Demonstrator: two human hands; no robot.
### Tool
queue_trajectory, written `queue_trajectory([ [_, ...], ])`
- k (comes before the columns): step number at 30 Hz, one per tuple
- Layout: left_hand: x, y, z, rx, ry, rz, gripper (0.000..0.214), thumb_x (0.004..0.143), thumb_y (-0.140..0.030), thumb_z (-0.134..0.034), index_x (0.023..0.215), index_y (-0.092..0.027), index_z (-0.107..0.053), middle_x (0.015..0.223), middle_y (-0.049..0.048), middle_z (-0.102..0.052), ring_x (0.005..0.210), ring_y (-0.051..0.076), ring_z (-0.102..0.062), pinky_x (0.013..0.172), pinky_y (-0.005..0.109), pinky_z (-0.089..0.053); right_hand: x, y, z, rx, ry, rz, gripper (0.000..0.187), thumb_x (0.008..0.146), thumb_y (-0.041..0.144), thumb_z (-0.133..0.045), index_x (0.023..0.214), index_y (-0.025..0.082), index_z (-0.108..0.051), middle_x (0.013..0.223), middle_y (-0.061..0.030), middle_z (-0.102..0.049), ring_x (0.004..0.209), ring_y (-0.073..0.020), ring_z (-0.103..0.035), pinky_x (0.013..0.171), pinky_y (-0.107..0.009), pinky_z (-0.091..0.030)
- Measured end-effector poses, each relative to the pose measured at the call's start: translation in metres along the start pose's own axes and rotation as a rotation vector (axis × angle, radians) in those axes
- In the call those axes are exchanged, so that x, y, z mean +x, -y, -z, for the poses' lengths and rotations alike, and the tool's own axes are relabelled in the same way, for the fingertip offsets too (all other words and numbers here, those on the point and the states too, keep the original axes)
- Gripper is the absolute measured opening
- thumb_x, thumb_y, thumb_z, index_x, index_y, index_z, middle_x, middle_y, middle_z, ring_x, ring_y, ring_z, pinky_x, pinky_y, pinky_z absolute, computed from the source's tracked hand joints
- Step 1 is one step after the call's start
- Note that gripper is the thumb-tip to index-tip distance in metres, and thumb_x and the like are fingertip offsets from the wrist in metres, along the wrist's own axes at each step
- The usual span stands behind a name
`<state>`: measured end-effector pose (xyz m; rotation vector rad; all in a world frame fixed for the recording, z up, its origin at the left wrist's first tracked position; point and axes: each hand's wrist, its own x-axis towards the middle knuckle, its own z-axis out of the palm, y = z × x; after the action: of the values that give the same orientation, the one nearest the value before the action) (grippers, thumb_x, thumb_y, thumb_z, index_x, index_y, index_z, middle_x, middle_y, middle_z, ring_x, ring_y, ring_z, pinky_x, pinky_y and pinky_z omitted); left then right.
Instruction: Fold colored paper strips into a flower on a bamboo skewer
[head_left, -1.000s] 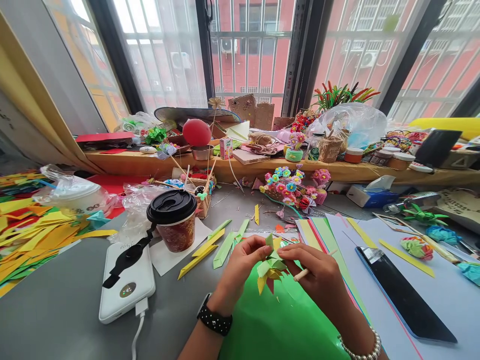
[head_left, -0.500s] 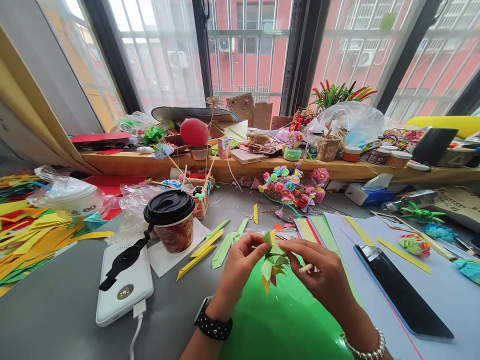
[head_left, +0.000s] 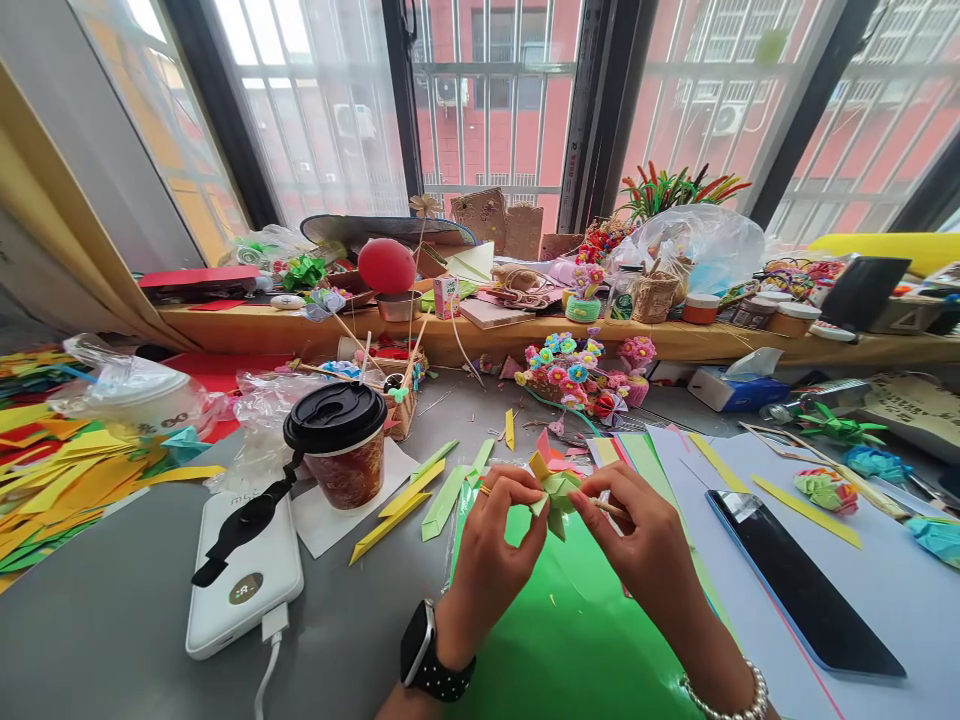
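Both my hands hold a small folded paper flower [head_left: 556, 489] of green, yellow and red points, above a glossy green sheet [head_left: 559, 625]. My left hand [head_left: 491, 550], with a black watch on its wrist, pinches the flower's left side with curled fingers. My right hand [head_left: 637, 535], a bead bracelet at its wrist, pinches the right side and also grips a thin wooden stick [head_left: 609, 507] that runs into the flower.
A lidded paper cup [head_left: 337, 443] and a white power bank [head_left: 244, 570] lie to the left, with folded paper strips [head_left: 409, 495] between. A dark phone [head_left: 802, 580] lies on coloured sheets at right. Piles of cut paper [head_left: 67, 470] fill the far left; a crowded sill runs behind.
My hands have turned the flower and lifted it slightly away from me; the points that hung down now face up and sideways. My left hand has closed more tightly round it.
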<state>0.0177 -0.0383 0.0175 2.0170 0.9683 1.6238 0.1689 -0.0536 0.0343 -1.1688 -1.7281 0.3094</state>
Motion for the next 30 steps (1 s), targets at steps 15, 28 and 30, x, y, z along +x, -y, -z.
queue_trajectory([
  [15,0.004,0.006,0.008,-0.384,0.185,0.278,0.023,0.069,-0.034,-0.063,0.079,-0.018,-0.051,0.085,0.0026,-0.05,0.078,0.017,-0.055,0.072,0.03,-0.045,0.001,-0.006,0.002,-0.172,-0.11,0.176,0.013,0.084,0.017,-0.046,0.077,0.02,-0.057,0.073,-0.0028,-0.057,0.064,-0.0138,-0.057,0.056,-0.023,-0.046],
  [28,0.008,0.004,0.01,-0.692,0.384,0.644,0.054,0.064,-0.02,-0.07,0.112,-0.026,-0.047,0.089,0.0001,-0.057,0.08,0.015,-0.055,0.066,0.022,-0.044,0.0,0.0,0.0,-0.218,0.055,0.404,0.023,0.085,0.021,-0.045,0.072,0.018,-0.064,0.072,-0.0039,-0.052,0.049,-0.009,-0.047,0.045,-0.021,-0.039],
  [30,0.009,0.003,0.01,-0.681,0.347,0.641,0.045,0.061,-0.019,-0.072,0.102,-0.022,-0.054,0.087,0.0006,-0.057,0.077,0.015,-0.055,0.064,0.022,-0.044,0.0,0.0,0.0,-0.2,0.063,0.387,0.022,0.085,0.02,-0.046,0.074,0.017,-0.064,0.073,-0.0042,-0.052,0.05,-0.0094,-0.049,0.046,-0.021,-0.04],
])
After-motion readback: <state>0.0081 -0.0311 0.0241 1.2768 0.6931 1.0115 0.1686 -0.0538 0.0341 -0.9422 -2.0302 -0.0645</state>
